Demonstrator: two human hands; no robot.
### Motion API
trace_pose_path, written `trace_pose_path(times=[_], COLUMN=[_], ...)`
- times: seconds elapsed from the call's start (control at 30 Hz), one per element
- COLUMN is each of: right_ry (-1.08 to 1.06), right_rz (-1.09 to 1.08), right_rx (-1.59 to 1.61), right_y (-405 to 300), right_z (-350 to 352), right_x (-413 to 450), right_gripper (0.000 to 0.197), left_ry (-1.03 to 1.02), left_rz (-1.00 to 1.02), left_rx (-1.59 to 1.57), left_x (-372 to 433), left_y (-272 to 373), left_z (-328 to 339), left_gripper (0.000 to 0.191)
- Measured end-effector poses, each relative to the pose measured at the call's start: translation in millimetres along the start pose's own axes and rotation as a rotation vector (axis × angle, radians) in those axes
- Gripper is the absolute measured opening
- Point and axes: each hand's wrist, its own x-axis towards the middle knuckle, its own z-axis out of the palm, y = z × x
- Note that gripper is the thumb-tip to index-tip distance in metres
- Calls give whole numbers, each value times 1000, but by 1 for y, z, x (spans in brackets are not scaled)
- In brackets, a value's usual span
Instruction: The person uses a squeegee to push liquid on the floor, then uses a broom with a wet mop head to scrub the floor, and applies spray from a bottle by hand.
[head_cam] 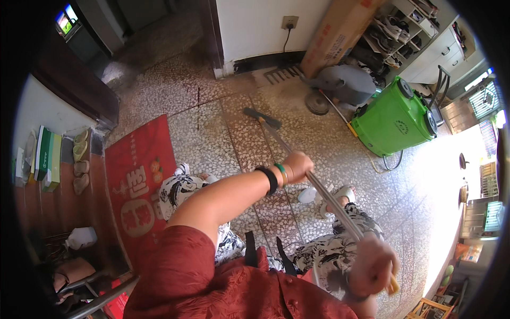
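Observation:
My left hand (299, 167), with a green bracelet and a black band at the wrist, is closed around the upper-middle part of a metal pole (328, 197). Lower right, my right hand (374, 267) grips the pole near its yellow end; this hand is slightly blurred. The pole slants away to a dark grey, narrow head (262, 118) on the speckled terrazzo floor (207, 139). Whether it is a broom or a mop is not clear. A small whitish object (307, 195) lies on the floor below the pole, between my feet.
A green backpack sprayer (394, 119) stands at right, beside a grey elephant-shaped object (346, 83). Behind are a long cardboard box (338, 36) and a shoe rack (402, 32). A red mat (139, 159) lies at left, near slippers (81, 151) and boxes (48, 159).

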Motion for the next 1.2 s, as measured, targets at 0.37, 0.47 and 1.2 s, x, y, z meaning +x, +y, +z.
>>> trace_pose_path(times=[0.37, 0.47, 1.2], right_ry=[-23, -59, -69], right_rz=[-18, -43, 46], right_rx=[63, 71, 89], right_y=[14, -31, -7], right_z=[-14, -30, -29], right_x=[1, -4, 0], right_gripper=[30, 32, 30], left_ry=[2, 140, 129], left_rz=[17, 83, 67], left_rx=[7, -129, -149], left_x=[16, 17, 24], left_y=[-12, 43, 24], left_z=[17, 15, 19], left_gripper=[14, 15, 13])
